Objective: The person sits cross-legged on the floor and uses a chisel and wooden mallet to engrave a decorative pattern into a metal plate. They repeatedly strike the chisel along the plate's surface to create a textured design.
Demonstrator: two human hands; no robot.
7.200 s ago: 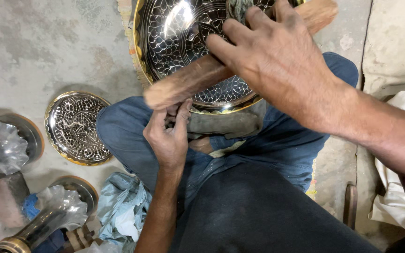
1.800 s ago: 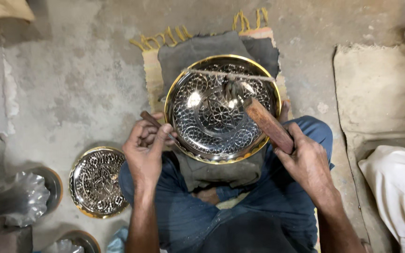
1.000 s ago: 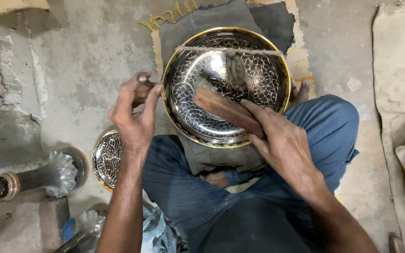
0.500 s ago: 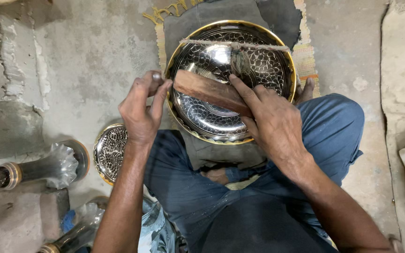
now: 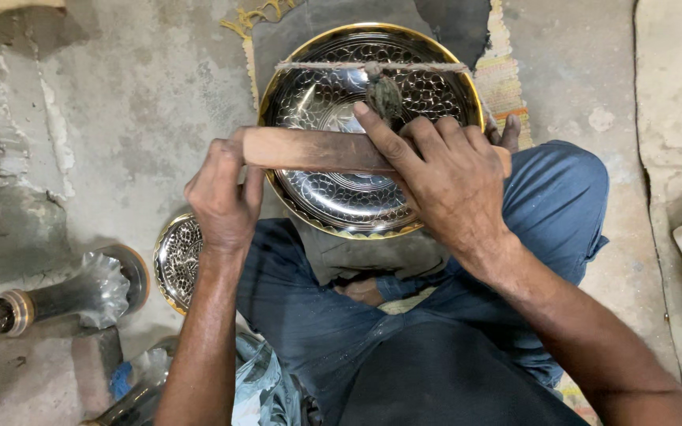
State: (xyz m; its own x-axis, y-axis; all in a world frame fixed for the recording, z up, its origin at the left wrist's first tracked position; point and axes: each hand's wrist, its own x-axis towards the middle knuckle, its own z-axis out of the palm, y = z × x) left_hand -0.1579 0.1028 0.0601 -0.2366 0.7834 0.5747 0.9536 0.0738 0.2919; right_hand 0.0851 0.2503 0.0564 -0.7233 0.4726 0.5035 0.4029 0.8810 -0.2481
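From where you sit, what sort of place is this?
Probably a small metal-craft workshop, worked on the floor. A large engraved brass-rimmed metal bowl rests before the person's knees, a smaller patterned metal plate lies on the rough bare concrete floor, and fluted metal pieces stand nearby.

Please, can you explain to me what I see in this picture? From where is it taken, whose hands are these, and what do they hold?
The camera sits on a person's head and looks down at their lap and the concrete floor. The left hand grips one end of a wooden stick; the right hand presses on its other end. The stick lies across a large patterned metal bowl with a golden rim. A smaller patterned plate lies on the floor by the left knee, and fluted metal pieces beyond it.
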